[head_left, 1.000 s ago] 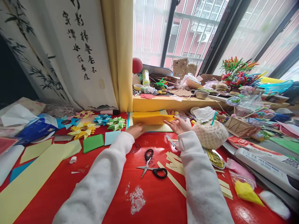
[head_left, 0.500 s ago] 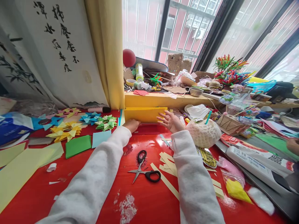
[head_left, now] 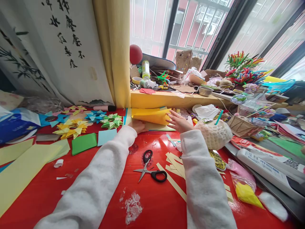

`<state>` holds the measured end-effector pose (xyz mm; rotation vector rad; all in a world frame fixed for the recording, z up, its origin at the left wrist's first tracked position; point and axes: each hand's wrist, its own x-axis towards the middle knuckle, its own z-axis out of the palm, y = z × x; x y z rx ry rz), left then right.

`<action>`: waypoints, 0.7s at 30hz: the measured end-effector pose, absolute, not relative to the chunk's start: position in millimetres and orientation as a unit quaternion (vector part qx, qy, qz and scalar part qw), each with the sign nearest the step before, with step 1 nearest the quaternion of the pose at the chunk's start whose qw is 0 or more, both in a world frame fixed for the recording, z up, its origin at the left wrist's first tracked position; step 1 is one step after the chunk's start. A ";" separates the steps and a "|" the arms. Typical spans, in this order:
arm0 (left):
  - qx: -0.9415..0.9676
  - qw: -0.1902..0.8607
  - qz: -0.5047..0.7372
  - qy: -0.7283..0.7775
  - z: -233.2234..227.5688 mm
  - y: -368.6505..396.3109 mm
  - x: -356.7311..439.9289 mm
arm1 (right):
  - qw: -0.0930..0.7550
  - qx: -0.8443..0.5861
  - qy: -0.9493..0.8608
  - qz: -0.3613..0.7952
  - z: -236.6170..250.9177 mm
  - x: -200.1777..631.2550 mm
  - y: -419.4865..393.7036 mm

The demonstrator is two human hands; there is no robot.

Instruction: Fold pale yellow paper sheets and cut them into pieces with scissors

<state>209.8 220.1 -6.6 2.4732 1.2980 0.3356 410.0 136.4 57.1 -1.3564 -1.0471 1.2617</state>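
Note:
A folded sheet of yellow paper (head_left: 152,116) is tilted up at the back of the red table, below the window ledge. My left hand (head_left: 138,126) is closed at its lower left corner, with the fingertips partly hidden. At the right edge of that sheet, my right hand (head_left: 179,121) is open with fingers spread, close to or touching the paper. Pale yellow and blue-green sheets (head_left: 158,128) lie beneath it. Nearer to me, between my forearms, black-handled scissors (head_left: 150,171) lie with their blades apart.
Folded paper stars (head_left: 71,128), a green paper stack (head_left: 84,143) and a light blue stack (head_left: 107,137) lie to the left. Cut paper strips (head_left: 175,165) are beside my right forearm. A net-wrapped coconut with a straw (head_left: 215,133) stands right of my right hand. Clutter covers the ledge (head_left: 162,100).
The yellow paper's right part has tipped down and its folded layers have parted, showing pale sheets underneath. My right hand's fingers have turned toward the paper. The view has shifted slightly left.

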 end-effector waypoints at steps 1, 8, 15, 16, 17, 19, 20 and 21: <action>0.878 0.142 0.100 0.445 -7.1 220.2 210.5 | 0.489 -0.552 -0.435 0.517 57.2 410.7 136.1; 0.893 0.058 0.085 0.439 -12.3 223.5 213.7 | 0.487 -0.533 -0.459 0.518 58.5 406.3 134.5; 0.891 0.069 0.115 0.433 -11.3 237.2 201.3 | 0.471 -0.550 -0.478 0.497 62.8 401.4 135.6; 0.891 0.077 0.121 0.432 -11.3 238.4 200.3 | 0.478 -0.549 -0.477 0.493 63.1 401.1 135.7; 0.889 0.086 0.127 0.431 -11.4 239.5 199.5 | 0.482 -0.548 -0.475 0.492 63.1 400.5 135.5; 0.886 0.106 0.138 0.429 -12.1 241.3 197.9 | 0.469 -0.547 -0.477 0.504 62.6 398.8 135.0; 0.884 0.116 0.143 0.429 -12.8 242.1 197.3 | 0.454 -0.551 -0.477 0.512 62.1 397.7 134.6; 0.882 0.125 0.149 0.430 -13.7 243.0 196.7 | 0.439 -0.557 -0.478 0.518 61.4 396.6 134.4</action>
